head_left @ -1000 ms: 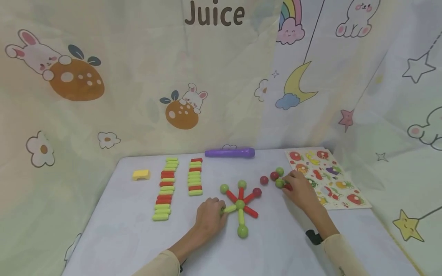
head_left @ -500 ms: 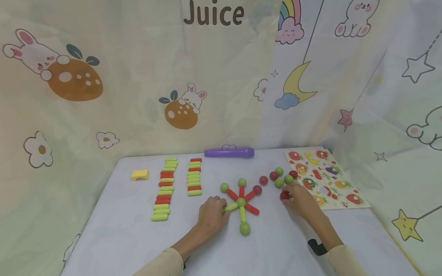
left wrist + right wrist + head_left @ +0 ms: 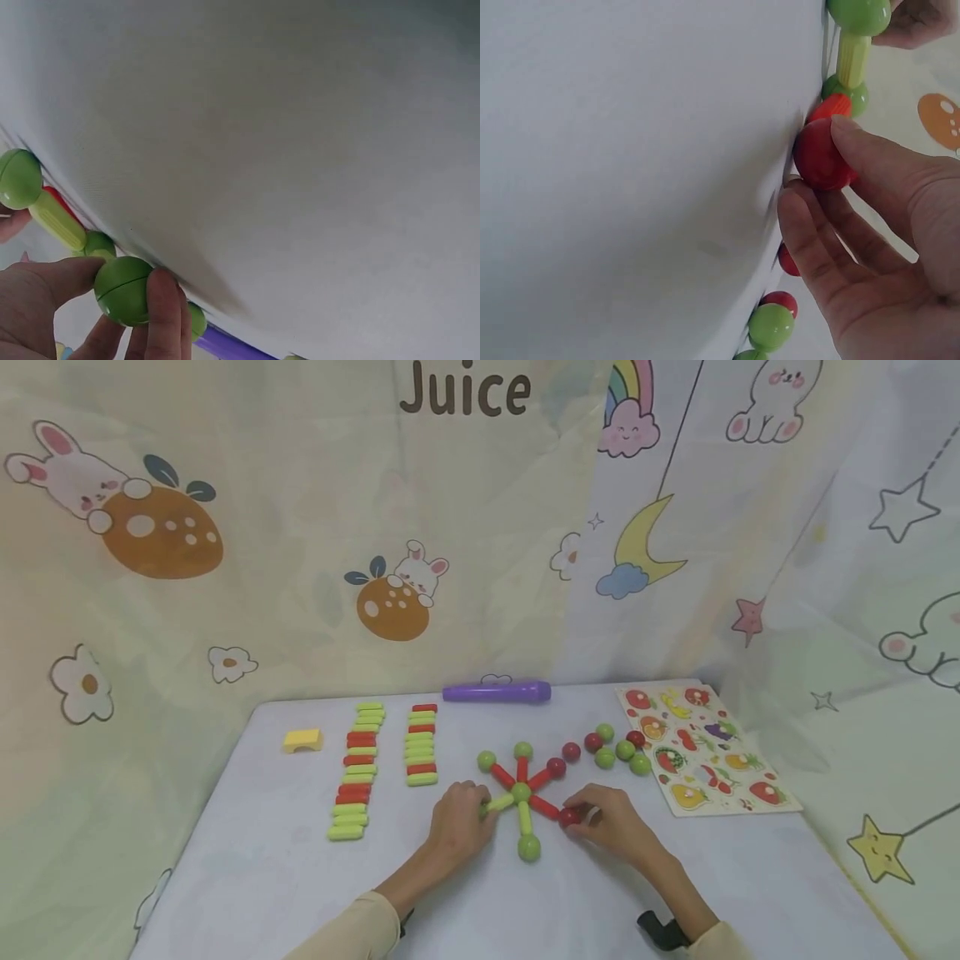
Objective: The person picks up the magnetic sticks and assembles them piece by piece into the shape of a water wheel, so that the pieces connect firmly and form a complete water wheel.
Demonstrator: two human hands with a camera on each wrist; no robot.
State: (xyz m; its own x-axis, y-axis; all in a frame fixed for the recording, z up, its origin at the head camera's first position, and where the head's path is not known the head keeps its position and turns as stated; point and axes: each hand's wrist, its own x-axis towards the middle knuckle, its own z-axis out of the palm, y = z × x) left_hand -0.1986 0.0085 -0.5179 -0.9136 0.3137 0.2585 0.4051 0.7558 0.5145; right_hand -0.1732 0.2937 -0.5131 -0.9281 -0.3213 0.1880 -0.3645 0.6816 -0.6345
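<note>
Red ball at the tip of a red spoke — star half-capped.

Right hand [image 3: 611, 827] pinching a red ball [image 3: 568, 816] between thumb and fingers [image 3: 821, 225], pressed to the near-right red rod [image 3: 545, 807] of the star [image 3: 521, 793] mid-bench; left hand [image 3: 457, 822] curled round a green ball [image 3: 122, 289] at the near-left yellow-green spoke. Likely risks — a sideways nudge knocking the rod off the hub, the ball rolling loose toward the spare balls [image 3: 618, 749] far right, or the left grip dragging the whole star askew.
</note>
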